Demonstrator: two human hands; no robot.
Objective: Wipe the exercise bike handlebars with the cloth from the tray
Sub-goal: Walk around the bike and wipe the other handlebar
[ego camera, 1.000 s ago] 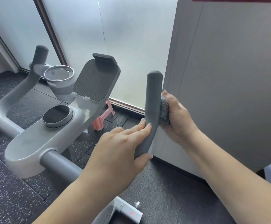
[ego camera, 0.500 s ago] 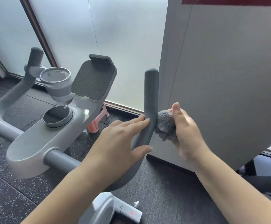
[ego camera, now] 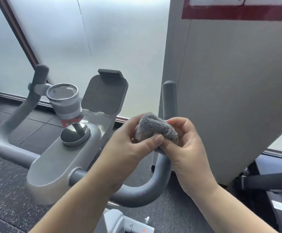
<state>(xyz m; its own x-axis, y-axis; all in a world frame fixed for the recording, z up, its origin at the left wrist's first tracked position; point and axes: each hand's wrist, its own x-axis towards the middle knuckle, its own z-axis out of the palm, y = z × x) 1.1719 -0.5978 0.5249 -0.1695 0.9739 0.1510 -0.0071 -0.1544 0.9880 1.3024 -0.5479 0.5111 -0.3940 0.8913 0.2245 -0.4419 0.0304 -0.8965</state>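
A grey fluffy cloth is bunched up between both my hands, in front of the right handlebar of the exercise bike. My left hand pinches its left side with thumb on top. My right hand grips its right side with curled fingers. The right handlebar's dark foam grip stands upright behind the cloth, and its lower bend curves under my hands. The left handlebar rises at the far left, untouched.
The bike's grey console carries a round dial, a cup holder and a tablet holder. A large grey panel stands close on the right. Frosted glass is behind; dark rubber flooring below.
My left hand let go of the right handlebar and took hold of the cloth. My right hand drew the cloth off the grip toward the middle. The view tilted down.
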